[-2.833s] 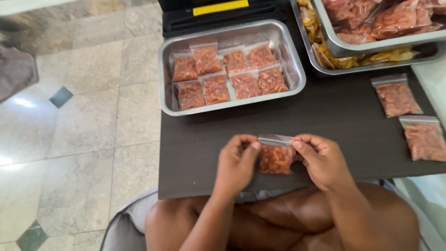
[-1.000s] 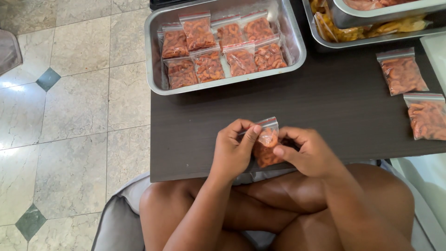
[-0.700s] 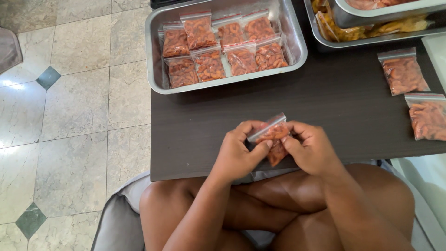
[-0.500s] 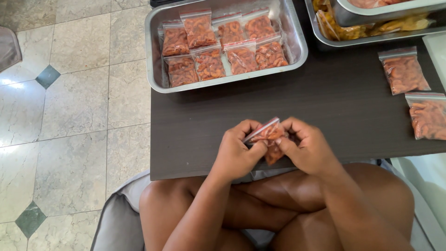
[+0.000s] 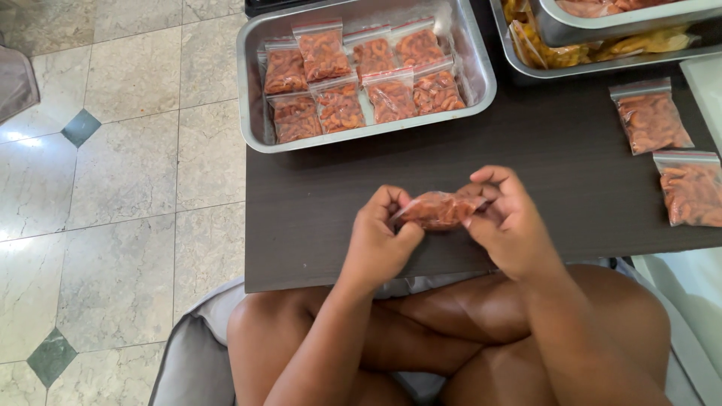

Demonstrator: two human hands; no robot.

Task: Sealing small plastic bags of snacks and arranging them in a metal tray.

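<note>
Now your left hand [image 5: 380,240] and right hand [image 5: 508,222] pinch opposite ends of small bag [image 5: 440,210], long axis lying left-right above dark table [image 5: 331,218].

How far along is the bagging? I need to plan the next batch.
Done: eight filled small bags lie in the steel tray, two more bags on the dark table. In hand: the left hand and right hand pinch one filled bag between them. Left: loose reddish pieces in the container at top right.
</note>
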